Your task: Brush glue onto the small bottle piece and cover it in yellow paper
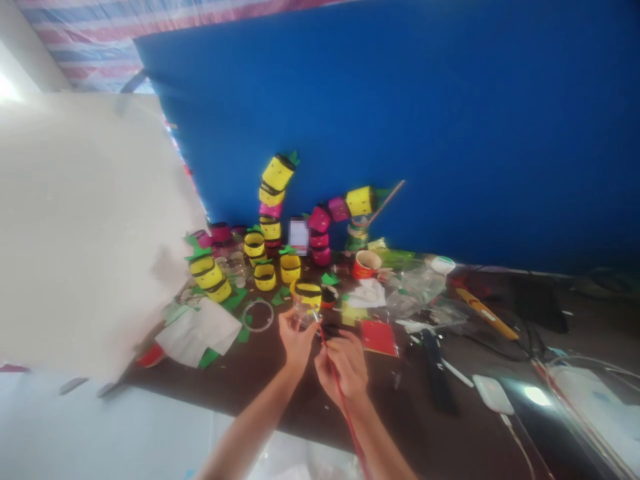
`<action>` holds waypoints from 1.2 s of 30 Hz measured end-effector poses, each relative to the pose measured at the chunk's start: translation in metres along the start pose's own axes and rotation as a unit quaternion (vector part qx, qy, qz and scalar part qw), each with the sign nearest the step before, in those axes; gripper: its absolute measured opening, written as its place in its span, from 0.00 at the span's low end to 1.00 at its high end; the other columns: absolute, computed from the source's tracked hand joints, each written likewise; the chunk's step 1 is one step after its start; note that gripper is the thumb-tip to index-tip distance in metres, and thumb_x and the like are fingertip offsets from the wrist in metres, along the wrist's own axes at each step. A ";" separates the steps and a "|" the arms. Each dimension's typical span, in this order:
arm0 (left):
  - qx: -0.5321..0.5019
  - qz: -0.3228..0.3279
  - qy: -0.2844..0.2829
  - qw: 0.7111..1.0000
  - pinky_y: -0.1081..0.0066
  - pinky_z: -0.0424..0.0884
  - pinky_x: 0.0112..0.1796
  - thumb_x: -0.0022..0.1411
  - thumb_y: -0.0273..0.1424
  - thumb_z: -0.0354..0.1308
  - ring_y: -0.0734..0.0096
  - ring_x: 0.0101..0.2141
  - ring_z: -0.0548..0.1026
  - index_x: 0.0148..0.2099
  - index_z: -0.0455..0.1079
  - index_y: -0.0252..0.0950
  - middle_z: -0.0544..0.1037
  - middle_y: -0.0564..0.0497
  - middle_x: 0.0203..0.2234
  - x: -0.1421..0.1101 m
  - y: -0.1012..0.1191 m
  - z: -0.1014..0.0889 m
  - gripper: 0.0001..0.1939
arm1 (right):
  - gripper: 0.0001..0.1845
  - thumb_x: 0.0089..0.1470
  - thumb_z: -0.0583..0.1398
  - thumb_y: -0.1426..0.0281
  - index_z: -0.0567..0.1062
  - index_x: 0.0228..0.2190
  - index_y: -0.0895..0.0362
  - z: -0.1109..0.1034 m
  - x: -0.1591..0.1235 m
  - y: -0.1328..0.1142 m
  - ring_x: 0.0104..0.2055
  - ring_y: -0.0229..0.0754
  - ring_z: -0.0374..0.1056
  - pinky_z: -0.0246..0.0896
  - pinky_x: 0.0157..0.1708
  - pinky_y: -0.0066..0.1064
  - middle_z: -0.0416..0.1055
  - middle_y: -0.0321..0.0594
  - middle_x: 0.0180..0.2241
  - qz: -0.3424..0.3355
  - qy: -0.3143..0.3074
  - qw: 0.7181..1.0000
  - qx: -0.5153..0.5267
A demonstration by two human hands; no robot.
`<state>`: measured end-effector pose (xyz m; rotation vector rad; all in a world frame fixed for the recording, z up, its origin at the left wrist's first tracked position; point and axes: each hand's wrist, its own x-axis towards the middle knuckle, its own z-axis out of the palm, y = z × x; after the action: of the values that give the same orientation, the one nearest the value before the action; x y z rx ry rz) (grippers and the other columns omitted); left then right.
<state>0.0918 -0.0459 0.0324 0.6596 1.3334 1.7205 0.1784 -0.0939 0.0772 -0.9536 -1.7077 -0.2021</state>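
My left hand is closed around a small clear plastic cup, partly hidden by the fingers. In my right hand is a thin paintbrush with a long red handle. Its pale tip end reaches up to the cup, beside my left thumb; whether they touch I cannot tell. Just behind the cup stands a yellow ring-shaped cup with a dark band. A clear round ring lies on the dark table to the left of my left hand.
Stacked yellow and magenta cups lean against the blue board. White paper and green scraps lie left. A red paper square, red tub, plastic bags, orange-handled tool and cables occupy the right side.
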 end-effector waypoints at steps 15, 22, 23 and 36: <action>-0.001 0.004 0.005 1.000 0.65 0.72 0.43 0.38 0.28 0.72 0.69 0.39 0.76 0.39 0.63 0.37 0.74 0.51 0.36 0.001 -0.003 -0.001 0.27 | 0.11 0.49 0.58 0.83 0.67 0.27 0.55 0.000 0.001 -0.002 0.27 0.36 0.68 0.67 0.42 0.40 0.70 0.34 0.24 0.007 -0.014 1.000 -0.003; 0.007 0.003 0.003 1.000 0.66 0.71 0.43 0.39 0.28 0.72 0.69 0.39 0.75 0.39 0.63 0.37 0.74 0.51 0.36 0.000 -0.002 -0.001 0.26 | 0.11 0.49 0.59 0.83 0.67 0.29 0.55 0.000 0.000 -0.002 0.29 0.38 0.70 0.67 0.42 0.41 0.71 0.36 0.26 0.005 -0.004 1.000 -0.011; 0.005 0.003 0.003 1.000 0.66 0.71 0.43 0.39 0.28 0.72 0.69 0.39 0.75 0.39 0.63 0.37 0.73 0.51 0.36 0.000 -0.002 -0.001 0.26 | 0.11 0.48 0.59 0.83 0.67 0.29 0.55 0.001 -0.001 -0.001 0.28 0.38 0.69 0.67 0.42 0.41 0.71 0.36 0.25 0.006 -0.009 1.000 -0.011; 0.003 -0.003 0.007 1.000 0.65 0.72 0.42 0.37 0.28 0.73 0.69 0.39 0.75 0.40 0.62 0.37 0.73 0.51 0.36 0.000 -0.005 -0.001 0.28 | 0.11 0.48 0.59 0.84 0.67 0.28 0.55 0.002 -0.002 -0.002 0.26 0.36 0.67 0.66 0.42 0.40 0.70 0.34 0.24 0.004 -0.011 1.000 -0.006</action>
<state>0.0922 -0.0457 0.0271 0.6469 1.3493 1.7191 0.1755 -0.0951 0.0755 -0.9746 -1.7233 -0.1968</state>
